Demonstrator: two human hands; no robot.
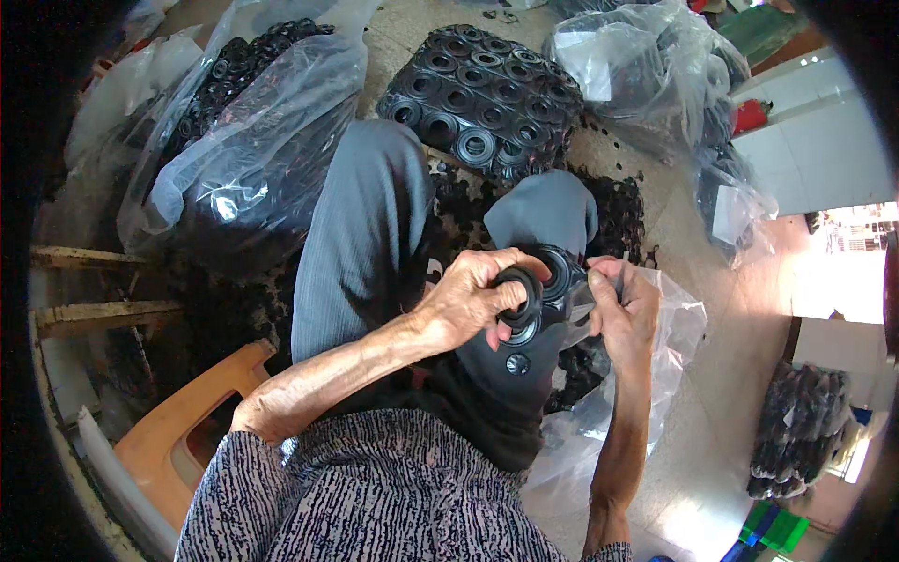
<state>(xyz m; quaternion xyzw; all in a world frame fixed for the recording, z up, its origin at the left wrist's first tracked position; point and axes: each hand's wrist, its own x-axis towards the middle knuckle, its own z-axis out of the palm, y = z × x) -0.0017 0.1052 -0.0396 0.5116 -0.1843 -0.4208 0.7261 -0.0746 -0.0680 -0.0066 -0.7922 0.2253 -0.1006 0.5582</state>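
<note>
Gripping 1 black ring, the left hand sits beside the right hand.

We see that the black ring looks like rubber, smooth and slightly shiny. The pile of ring sheets seems of the same dark rubbery material, with glossy highlights. The clear bag is thin, wrinkled, shiny plastic. The grey trousers are of matt ribbed cloth; the orange chair appears smooth plastic, while the pale floor reflects light softly.
</note>
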